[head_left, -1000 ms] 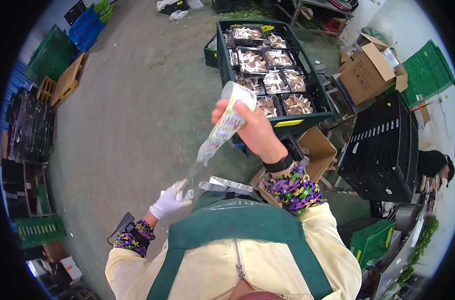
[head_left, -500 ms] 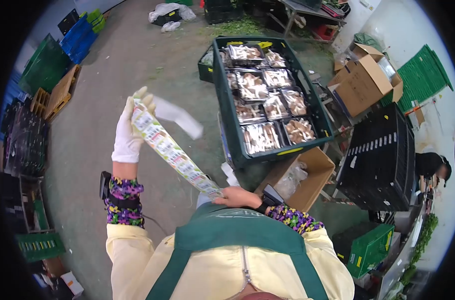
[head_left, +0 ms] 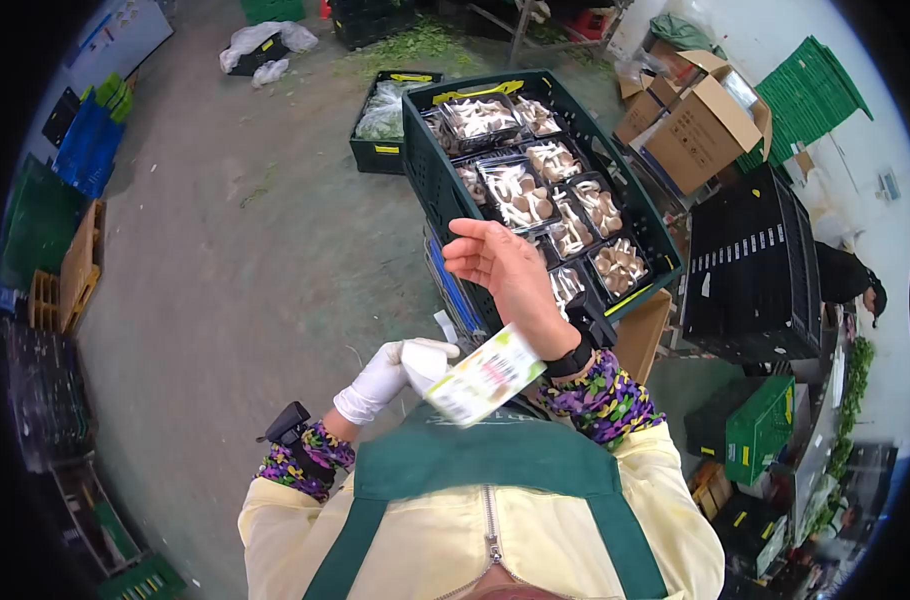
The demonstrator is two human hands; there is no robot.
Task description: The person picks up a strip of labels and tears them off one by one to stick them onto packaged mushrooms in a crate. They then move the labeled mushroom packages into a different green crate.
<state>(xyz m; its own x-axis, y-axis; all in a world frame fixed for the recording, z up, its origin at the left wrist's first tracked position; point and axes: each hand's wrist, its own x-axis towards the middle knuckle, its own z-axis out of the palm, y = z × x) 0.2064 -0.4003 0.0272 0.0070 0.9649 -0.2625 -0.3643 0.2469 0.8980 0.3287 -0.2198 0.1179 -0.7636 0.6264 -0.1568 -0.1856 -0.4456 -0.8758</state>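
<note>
My left hand (head_left: 385,378), in a white glove, is low in front of the apron and closed on a strip of printed labels (head_left: 487,382). The strip's white backing bends at the fingers, and its printed face, slightly blurred, extends to the right below my right wrist. My bare right hand (head_left: 510,272) is raised at the near left corner of the dark green crate (head_left: 647,285), fingers extended and nothing visible in them. Inside the crate are several clear-topped trays of mushrooms (head_left: 518,195), some stacked; my right hand hides part of the nearest ones.
A smaller green crate (head_left: 378,150) with plastic-wrapped contents is behind the large one. To the right are cardboard boxes (head_left: 700,135), a black crate stack (head_left: 750,275) and a green crate (head_left: 760,430). Another person (head_left: 850,275) is at the far right. Wooden pallets (head_left: 75,260) lean at left.
My left hand has come down and right, bringing the label strip close to the apron. My right hand has let go of the strip's lower end and risen toward the crate.
</note>
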